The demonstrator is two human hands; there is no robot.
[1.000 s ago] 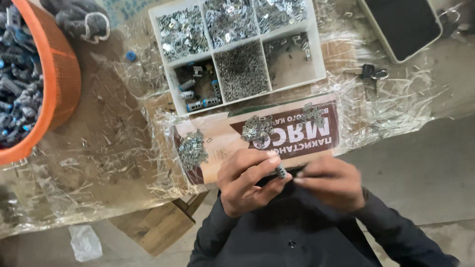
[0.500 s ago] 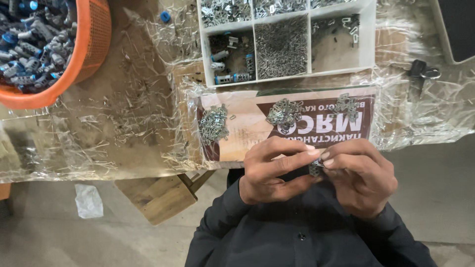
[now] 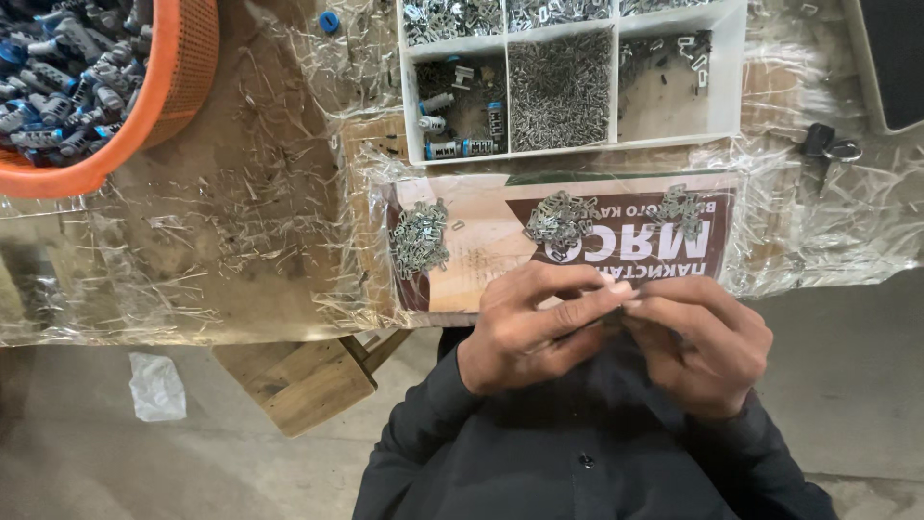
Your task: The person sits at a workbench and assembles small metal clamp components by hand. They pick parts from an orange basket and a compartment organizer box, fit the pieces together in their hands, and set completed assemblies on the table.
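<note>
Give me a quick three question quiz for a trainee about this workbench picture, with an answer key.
1. True or false: the left hand and right hand meet fingertip to fingertip.
2. How many small piles of metal clips lie on the printed cardboard sheet?
3. The orange basket sits at: A) upper left, B) lower right.

Key: 1 true; 2 three; 3 A.

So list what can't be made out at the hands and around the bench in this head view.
- Whatever the left hand and right hand pinch: hidden by the fingertips.
- Orange basket: cut off by the top and left edges.
- Parts tray: upper row cut by the top edge.
- Metal pieces in the piles: too small to tell shape.
</note>
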